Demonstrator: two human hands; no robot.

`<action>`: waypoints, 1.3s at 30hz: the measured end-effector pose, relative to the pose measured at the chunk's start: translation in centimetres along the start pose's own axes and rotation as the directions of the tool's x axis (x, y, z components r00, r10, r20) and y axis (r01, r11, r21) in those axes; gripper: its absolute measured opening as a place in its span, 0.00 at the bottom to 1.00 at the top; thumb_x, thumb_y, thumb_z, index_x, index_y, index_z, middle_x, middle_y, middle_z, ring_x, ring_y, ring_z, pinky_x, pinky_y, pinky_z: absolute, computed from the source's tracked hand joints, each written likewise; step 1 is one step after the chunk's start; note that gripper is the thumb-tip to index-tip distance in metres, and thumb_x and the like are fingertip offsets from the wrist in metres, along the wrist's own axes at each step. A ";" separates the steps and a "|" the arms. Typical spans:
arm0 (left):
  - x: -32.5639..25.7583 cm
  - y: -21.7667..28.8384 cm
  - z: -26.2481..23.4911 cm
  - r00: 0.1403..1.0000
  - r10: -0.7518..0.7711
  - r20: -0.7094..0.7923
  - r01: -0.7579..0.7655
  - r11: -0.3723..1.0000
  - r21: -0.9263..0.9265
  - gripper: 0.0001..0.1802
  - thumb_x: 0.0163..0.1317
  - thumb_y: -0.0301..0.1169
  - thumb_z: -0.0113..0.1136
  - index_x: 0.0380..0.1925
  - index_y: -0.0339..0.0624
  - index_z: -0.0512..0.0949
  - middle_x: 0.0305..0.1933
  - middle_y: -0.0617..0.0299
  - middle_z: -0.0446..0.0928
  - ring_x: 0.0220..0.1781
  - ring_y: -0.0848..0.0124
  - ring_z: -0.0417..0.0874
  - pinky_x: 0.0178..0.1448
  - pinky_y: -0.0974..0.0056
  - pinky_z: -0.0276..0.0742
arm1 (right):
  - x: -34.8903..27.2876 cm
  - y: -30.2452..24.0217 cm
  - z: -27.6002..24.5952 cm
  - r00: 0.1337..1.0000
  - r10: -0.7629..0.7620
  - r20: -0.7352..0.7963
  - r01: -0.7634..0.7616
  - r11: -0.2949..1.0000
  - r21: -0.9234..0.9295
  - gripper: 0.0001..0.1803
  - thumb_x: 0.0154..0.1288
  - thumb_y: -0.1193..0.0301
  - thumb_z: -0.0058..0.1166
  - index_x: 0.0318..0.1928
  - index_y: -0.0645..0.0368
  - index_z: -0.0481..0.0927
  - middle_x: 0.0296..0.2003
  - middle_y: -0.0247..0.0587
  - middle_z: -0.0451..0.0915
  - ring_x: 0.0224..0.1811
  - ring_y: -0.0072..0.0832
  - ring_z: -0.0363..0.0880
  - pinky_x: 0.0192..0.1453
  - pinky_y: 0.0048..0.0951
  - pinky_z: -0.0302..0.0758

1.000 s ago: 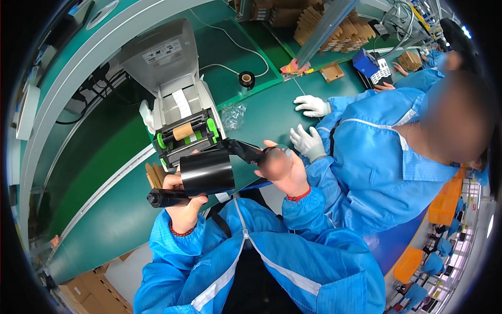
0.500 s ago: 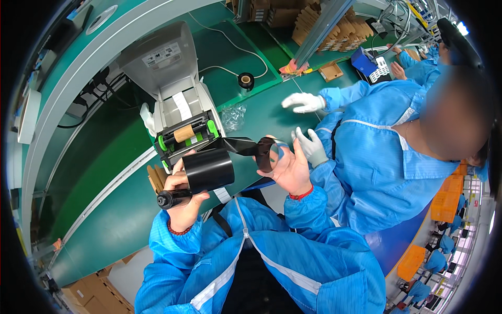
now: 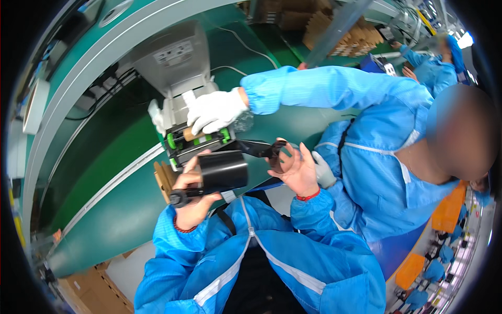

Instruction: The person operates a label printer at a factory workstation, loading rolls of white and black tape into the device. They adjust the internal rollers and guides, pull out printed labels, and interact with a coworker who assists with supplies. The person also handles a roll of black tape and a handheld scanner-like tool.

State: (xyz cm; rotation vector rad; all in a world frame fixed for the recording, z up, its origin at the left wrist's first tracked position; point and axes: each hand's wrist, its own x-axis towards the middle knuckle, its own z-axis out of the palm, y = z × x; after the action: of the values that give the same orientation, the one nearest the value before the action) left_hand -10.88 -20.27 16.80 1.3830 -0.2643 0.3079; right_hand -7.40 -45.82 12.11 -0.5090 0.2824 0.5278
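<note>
My left hand (image 3: 192, 198) grips a black ribbon roll (image 3: 222, 170) on a black spindle, held just in front of the open printer (image 3: 183, 99). A strip of black ribbon film (image 3: 256, 148) runs from the roll to my right hand (image 3: 297, 168), which pinches a small take-up core (image 3: 277, 157) at the film's end. A co-worker in a blue coat stands at my right. That person's white-gloved hand (image 3: 214, 111) rests on the printer's roller with green end caps (image 3: 196, 138).
The printer stands on a green conveyor bench (image 3: 104, 209) with cables behind it. A cardboard piece (image 3: 163, 177) lies beside the printer. Cardboard boxes (image 3: 340, 36) sit at the far end, where another person (image 3: 434, 68) in blue works. A box (image 3: 89, 288) is by my left.
The co-worker's gloved hand has reached left across the bench onto the printer's roller. My hands with roll and film have stayed in about the same place.
</note>
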 end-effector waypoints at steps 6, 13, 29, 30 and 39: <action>-1.9 -1.7 -1.1 0.961 -0.165 0.222 0.118 0.970 0.212 0.22 0.41 0.33 0.73 0.33 0.37 0.72 0.58 0.38 0.65 0.60 0.54 0.68 0.59 0.59 0.62 | 1.4 1.9 -4.0 0.993 0.003 -0.122 -0.024 0.985 -0.173 0.24 0.67 0.54 0.36 0.57 0.54 0.66 0.51 0.38 0.72 0.50 0.34 0.73 0.49 0.45 0.72; -5.5 -5.7 -2.5 0.921 -0.382 0.082 0.355 0.906 0.231 0.22 0.42 0.28 0.72 0.37 0.35 0.72 0.48 0.49 0.73 0.54 0.63 0.72 0.56 0.62 0.66 | 3.8 5.1 -9.5 0.973 0.124 -0.197 -0.156 0.976 -0.154 0.21 0.67 0.56 0.39 0.55 0.52 0.67 0.47 0.37 0.74 0.48 0.32 0.75 0.48 0.40 0.73; -9.2 -13.2 -4.3 0.960 -0.270 0.073 0.168 0.767 0.619 0.24 0.41 0.22 0.68 0.40 0.32 0.71 0.43 0.50 0.75 0.51 0.55 0.75 0.53 0.62 0.70 | 12.7 5.5 7.1 0.655 -0.124 0.745 0.571 -0.565 -0.596 0.26 0.47 0.73 0.60 0.50 0.57 0.71 0.45 0.45 0.72 0.50 0.40 0.70 0.57 0.36 0.64; -8.2 -11.4 -4.0 0.932 -0.352 0.087 0.268 0.831 0.487 0.21 0.39 0.20 0.64 0.37 0.34 0.71 0.43 0.50 0.74 0.56 0.48 0.69 0.62 0.53 0.63 | 14.1 5.8 8.1 0.653 -0.023 0.757 0.579 -0.630 -0.518 0.26 0.46 0.71 0.61 0.50 0.56 0.72 0.44 0.44 0.72 0.48 0.40 0.70 0.56 0.37 0.64; -5.1 -7.0 -4.9 0.916 -0.136 0.377 -0.139 0.776 0.616 0.22 0.34 0.16 0.56 0.36 0.39 0.69 0.43 0.55 0.73 0.62 0.53 0.62 0.70 0.38 0.37 | 17.3 7.2 8.8 0.764 0.254 0.593 0.565 -0.707 -0.426 0.26 0.43 0.65 0.63 0.47 0.55 0.74 0.35 0.41 0.76 0.44 0.36 0.73 0.51 0.37 0.66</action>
State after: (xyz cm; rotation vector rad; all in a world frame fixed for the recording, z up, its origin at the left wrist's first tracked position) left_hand -13.04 -16.80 7.75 2.1291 -0.5394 0.1014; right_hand 4.21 -28.77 10.14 -2.4923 -1.3216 0.0662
